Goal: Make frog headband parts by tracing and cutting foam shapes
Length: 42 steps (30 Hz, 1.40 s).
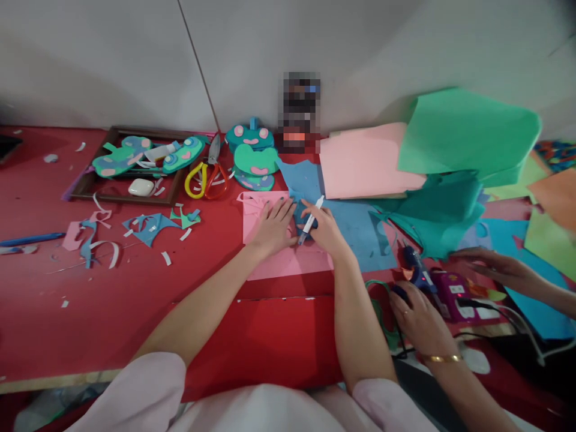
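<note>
My left hand (273,225) lies flat with fingers spread, pressing a small blue felt piece (300,211) down onto a pink felt sheet (288,259) on the red table. My right hand (324,229) is closed around a white marker pen (311,218), whose tip rests at the edge of the blue piece. Both hands meet over the pink sheet, with a larger blue sheet (355,231) lying just to the right.
Another person's hands at the right hold a blue glue gun (416,271) near a purple device (453,289). Scissors (207,175), a wooden tray (96,191) with felt shapes, green felt cut-outs (252,157), scraps (144,227), and stacked pink (364,159) and green sheets (463,135) surround us.
</note>
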Available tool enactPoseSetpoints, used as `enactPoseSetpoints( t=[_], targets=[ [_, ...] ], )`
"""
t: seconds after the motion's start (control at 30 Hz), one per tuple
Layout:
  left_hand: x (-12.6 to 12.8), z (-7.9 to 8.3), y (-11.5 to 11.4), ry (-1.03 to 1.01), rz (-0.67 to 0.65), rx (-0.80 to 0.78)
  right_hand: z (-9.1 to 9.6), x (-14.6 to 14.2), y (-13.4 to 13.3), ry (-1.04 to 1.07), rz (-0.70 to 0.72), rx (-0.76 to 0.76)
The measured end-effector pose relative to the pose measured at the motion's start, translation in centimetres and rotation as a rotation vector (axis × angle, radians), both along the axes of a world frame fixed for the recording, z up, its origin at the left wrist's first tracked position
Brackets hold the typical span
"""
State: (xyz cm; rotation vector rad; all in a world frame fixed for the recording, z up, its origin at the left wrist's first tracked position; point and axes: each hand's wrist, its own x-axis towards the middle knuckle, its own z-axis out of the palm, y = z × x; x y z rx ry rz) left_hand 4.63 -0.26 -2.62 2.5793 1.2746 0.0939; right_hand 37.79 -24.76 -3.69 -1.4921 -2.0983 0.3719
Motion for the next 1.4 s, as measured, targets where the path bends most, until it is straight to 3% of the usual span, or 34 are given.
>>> enactPoseSetpoints(
  t=[0.1,0.23,0.37,0.47,0.63,0.73,0.83,0.93,1.03,1.27,1.4],
  targets=[
    [0.0,0.0,0.0,-0.007,0.002,-0.008,1.1,-2.2,2.6,0.052,0.042,0.042],
    [-0.1,0.2,0.1,-0.027,-0.001,-0.026,3.0,-8.5,10.7,0.153,0.016,-0.051],
    [-0.1,0.1,0.2,-0.042,0.006,-0.032,1.5,-14.3,19.5,0.162,-0.04,-0.102],
    [0.0,0.0,0.2,-0.045,0.021,-0.023,0.1,-15.7,22.4,0.156,-0.071,-0.105],
    [-0.1,-0.2,0.3,-0.048,0.016,-0.017,-0.1,-15.4,22.5,0.226,-0.096,-0.105],
    [-0.1,-0.2,0.3,-0.047,0.003,-0.008,0.8,-15.4,22.2,0.483,-0.222,-0.027],
    [-0.2,-0.2,0.3,-0.035,0.005,0.013,2.5,-15.7,21.8,0.766,-0.483,0.164],
    [-0.1,-0.2,0.2,-0.03,0.015,0.032,3.8,-15.9,21.2,0.995,-0.504,0.123],
    [-0.1,-0.2,0.2,-0.042,0.015,0.039,3.7,-16.1,20.9,0.972,-0.452,0.003],
    [-0.4,-0.6,0.3,-0.034,-0.028,0.046,-0.1,-16.5,21.5,0.705,-0.311,-0.054],
    [-0.3,-0.4,-0.4,-0.032,-0.08,0.092,-0.3,-16.5,21.5,0.711,-0.325,-0.07]
  ],
)
